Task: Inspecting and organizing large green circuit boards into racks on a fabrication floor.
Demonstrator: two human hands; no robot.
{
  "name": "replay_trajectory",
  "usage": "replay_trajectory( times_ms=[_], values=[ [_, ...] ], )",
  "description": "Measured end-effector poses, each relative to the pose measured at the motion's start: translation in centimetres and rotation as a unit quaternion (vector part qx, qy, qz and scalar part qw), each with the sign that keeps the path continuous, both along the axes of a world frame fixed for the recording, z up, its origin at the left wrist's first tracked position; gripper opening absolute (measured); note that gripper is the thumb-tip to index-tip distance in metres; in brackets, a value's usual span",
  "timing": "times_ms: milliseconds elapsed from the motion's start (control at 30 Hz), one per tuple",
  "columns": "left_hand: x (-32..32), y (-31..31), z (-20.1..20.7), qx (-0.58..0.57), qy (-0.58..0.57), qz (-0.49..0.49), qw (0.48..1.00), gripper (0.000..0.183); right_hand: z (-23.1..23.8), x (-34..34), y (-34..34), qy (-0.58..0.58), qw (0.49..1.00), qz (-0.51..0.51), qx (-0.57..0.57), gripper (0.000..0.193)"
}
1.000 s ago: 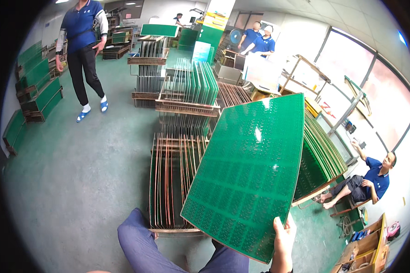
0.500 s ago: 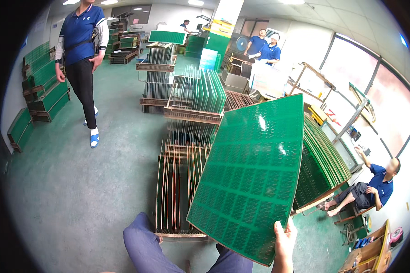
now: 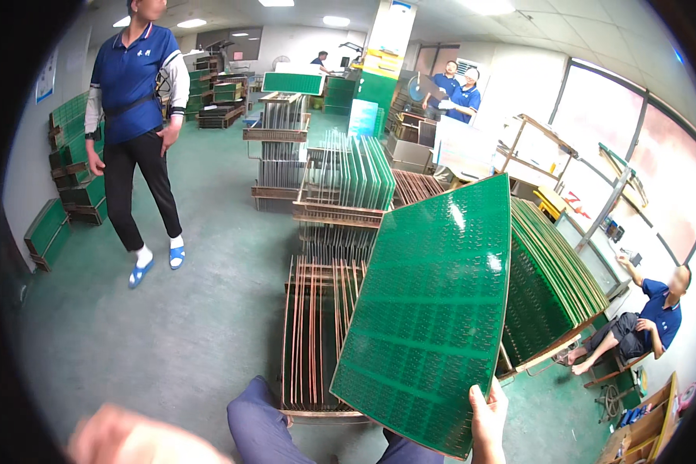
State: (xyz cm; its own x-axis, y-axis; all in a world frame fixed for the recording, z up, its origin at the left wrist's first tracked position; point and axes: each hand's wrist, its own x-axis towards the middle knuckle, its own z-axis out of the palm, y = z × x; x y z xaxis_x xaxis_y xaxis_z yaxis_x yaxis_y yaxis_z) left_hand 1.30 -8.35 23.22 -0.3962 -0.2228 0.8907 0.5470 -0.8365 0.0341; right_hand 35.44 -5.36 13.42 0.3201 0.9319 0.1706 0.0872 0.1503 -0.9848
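Observation:
A large green printed circuit board panel [image 3: 429,309] stands tilted before me, glossy, with rows of small repeated patterns. My right hand [image 3: 489,414] grips its lower right edge, thumb on the face and the other fingers partly hidden. My left hand [image 3: 143,441] is a blur at the lower left, apart from the panel, so its fingers cannot be made out. Behind the panel to the right leans a rack of similar green panels [image 3: 561,282]. A slotted rack [image 3: 325,417] with thin upright edges sits between my legs and the panel, partly covered by it.
Stacked slotted racks [image 3: 340,209] holding green panels rise ahead. At left a person in a blue shirt [image 3: 137,85] stands on the green floor; another person [image 3: 653,309] sits at right. A wooden box [image 3: 646,433] is at lower right. More green panels [image 3: 48,236] line the left wall.
My left hand has come into view at the lower left. The person at left has stepped nearer. The view has shifted slightly; the panel remains in my right hand.

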Motion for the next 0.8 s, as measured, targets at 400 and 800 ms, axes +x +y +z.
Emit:
replay_trajectory(
  times_ms=[400,800],
  values=[
    [5.9,16.0,-32.7,-0.652,-0.02,-0.172,0.738,0.023,-1.1,0.9,1.2,-0.035,0.999,-0.014,0.026,0.033],
    [8.4,15.6,-38.2,-0.648,0.126,-0.05,0.75,0.026,-8.3,-5.7,6.2,-0.217,0.976,-0.019,0.0,0.034]
  ],
)
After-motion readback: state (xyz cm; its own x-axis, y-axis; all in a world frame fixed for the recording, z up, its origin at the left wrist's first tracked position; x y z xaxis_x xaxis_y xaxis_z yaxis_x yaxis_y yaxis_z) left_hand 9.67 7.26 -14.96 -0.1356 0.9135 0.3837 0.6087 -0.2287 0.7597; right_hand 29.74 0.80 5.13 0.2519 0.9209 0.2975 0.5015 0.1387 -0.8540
